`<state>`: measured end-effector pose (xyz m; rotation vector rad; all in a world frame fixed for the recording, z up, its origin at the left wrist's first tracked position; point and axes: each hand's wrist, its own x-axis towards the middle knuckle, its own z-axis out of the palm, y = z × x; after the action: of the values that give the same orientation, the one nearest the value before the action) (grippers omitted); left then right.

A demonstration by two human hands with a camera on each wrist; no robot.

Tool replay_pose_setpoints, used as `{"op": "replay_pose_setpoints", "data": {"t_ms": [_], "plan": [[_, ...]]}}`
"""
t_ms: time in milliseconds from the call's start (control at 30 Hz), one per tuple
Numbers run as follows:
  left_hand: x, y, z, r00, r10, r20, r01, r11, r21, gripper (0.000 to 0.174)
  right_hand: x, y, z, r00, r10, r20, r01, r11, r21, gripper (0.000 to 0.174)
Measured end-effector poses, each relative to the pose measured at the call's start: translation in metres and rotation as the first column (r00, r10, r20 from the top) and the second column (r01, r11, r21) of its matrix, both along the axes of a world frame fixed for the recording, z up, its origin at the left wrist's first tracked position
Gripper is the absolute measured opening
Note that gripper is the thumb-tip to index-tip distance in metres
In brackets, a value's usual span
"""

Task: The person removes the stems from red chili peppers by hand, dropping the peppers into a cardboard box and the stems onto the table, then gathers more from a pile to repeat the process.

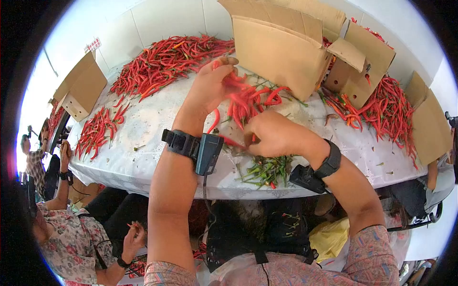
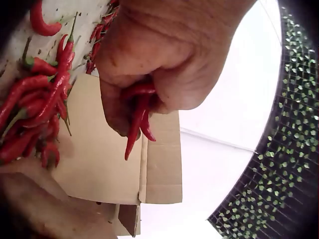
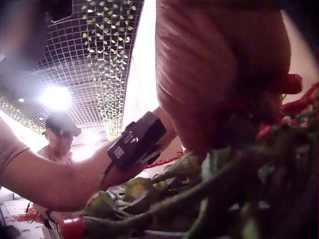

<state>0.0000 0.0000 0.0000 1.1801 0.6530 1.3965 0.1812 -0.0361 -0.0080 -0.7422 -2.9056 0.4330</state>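
Observation:
My left hand (image 1: 214, 81) is raised over the middle of the table, fingers curled round a few red chili peppers (image 2: 137, 117); their pointed tips stick out below the fingers in the left wrist view. Just under it lies a small heap of red chilies (image 1: 243, 105), some with green stems. Nearer to me, my right hand (image 1: 276, 136) is bent down with curled fingers and grips a red chili (image 3: 289, 83), whose end pokes out of the fist. Below that hand sits a pile of green stems (image 1: 267, 170), close against the fingers in the right wrist view.
A large cardboard box (image 1: 276, 52) stands behind the small heap. Big chili piles lie at the back left (image 1: 167, 62) and right (image 1: 389, 105). A smaller group of chilies (image 1: 100, 131) is on the left. Another person (image 1: 76, 238) sits at lower left.

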Motion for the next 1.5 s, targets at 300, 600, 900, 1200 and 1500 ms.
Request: {"op": "replay_pose_setpoints", "data": {"t_ms": [300, 600, 900, 1200, 1500], "plan": [[-0.019, 0.007, 0.002, 0.972, 0.223, 0.068, -0.222, 0.975, -0.023, 0.014, 0.020, 0.040, -0.014, 0.820, -0.356, -0.448, 0.250, 0.927, -0.278, 0.013], [0.006, -0.001, -0.003, 0.952, 0.116, -0.282, -0.145, 0.986, -0.084, 0.019, 0.033, 0.044, -0.004, 0.579, -0.628, -0.521, 0.178, 0.721, -0.670, 0.014], [0.024, -0.005, -0.007, 0.931, -0.029, -0.364, 0.016, 0.999, -0.039, 0.022, 0.027, 0.048, -0.020, 0.764, -0.377, -0.523, 0.132, 0.886, -0.445, 0.014], [0.024, -0.011, -0.003, 0.837, -0.163, -0.522, 0.139, 0.987, -0.084, 0.024, 0.038, 0.041, 0.002, 0.468, -0.632, -0.617, 0.105, 0.733, -0.672, 0.023], [0.031, -0.009, -0.014, 0.847, -0.165, -0.505, 0.165, 0.985, -0.045, 0.020, 0.037, 0.046, -0.003, 0.483, -0.517, -0.706, 0.053, 0.823, -0.566, 0.017]]}}
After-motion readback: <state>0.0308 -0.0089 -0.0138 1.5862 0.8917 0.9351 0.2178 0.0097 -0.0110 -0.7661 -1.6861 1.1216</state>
